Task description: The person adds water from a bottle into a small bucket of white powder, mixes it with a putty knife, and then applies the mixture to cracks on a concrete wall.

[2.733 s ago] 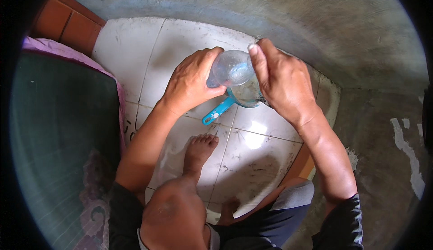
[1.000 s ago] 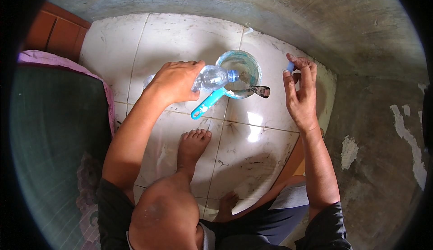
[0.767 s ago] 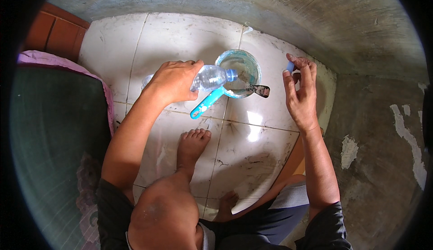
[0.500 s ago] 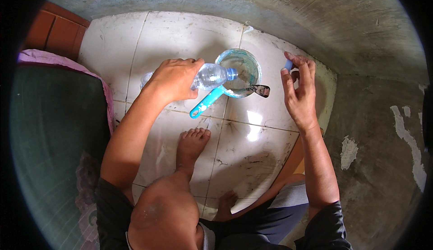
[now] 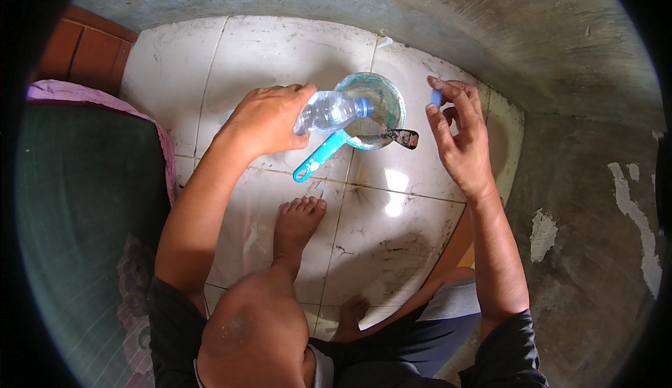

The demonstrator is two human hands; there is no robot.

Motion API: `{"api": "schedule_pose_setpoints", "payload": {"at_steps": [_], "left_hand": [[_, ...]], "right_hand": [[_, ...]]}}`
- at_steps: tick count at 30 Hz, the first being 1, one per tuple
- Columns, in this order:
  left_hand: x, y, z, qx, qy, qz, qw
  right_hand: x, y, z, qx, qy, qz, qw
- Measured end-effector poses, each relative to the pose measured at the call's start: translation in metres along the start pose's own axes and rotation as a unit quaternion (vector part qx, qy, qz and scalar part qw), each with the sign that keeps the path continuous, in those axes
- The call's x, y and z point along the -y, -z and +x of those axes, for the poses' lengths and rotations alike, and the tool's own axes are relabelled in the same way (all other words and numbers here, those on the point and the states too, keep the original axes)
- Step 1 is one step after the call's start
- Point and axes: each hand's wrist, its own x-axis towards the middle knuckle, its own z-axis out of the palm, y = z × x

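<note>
My left hand (image 5: 269, 121) is wrapped round a clear plastic bottle (image 5: 327, 113), tilted on its side with the blue-ringed mouth over a turquoise dipper (image 5: 341, 83). Grey-white smears coat the dipper's inside, and its handle (image 5: 320, 157) points toward me on the left. Across the dipper's near right rim rests a putty knife (image 5: 402, 137), its stained end sticking out. To the right, my right hand (image 5: 463, 136) pinches a small blue bottle cap (image 5: 436, 97) between thumb and fingers, apart from the dipper. Most of the bottle's body is hidden behind my left hand.
White floor tiles (image 5: 280, 45) with dark smudges lie under the dipper. A bare grey wall (image 5: 448, 17) curves along the back and right. On the left are a dark green cushion-like surface (image 5: 91, 199) with pink trim and a reddish-brown wooden piece (image 5: 91, 48). My foot (image 5: 301, 223) stands near the dipper's handle.
The bottle has shifted slightly right, its mouth further over the dipper. My right hand, with the cap, has moved a little left.
</note>
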Motion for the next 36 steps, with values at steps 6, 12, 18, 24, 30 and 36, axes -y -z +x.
{"api": "schedule_pose_setpoints", "payload": {"at_steps": [6,12,18,24,30,36], "left_hand": [[-0.01,0.005,0.0,-0.083,-0.037,-0.064,0.994],[-0.023,0.024,-0.008,-0.09,-0.036,-0.113,0.989],[-0.032,0.033,-0.015,-0.098,-0.063,-0.157,0.981],[-0.051,0.031,-0.012,-0.237,-0.121,-0.105,0.958],[-0.08,0.052,0.009,-0.254,-0.13,-0.098,0.953],[-0.092,0.046,0.038,-0.303,-0.16,-0.082,0.936]], "right_hand": [[0.014,-0.002,0.018,0.072,0.076,0.04,0.994],[0.032,0.011,0.033,0.13,0.172,0.05,0.975],[0.058,0.024,0.029,0.112,0.189,-0.013,0.975],[0.073,0.037,0.027,0.096,0.04,-0.256,0.961],[0.083,0.06,0.031,-0.017,0.1,-0.094,0.99],[0.106,0.064,0.029,-0.047,-0.025,-0.231,0.971]]}}
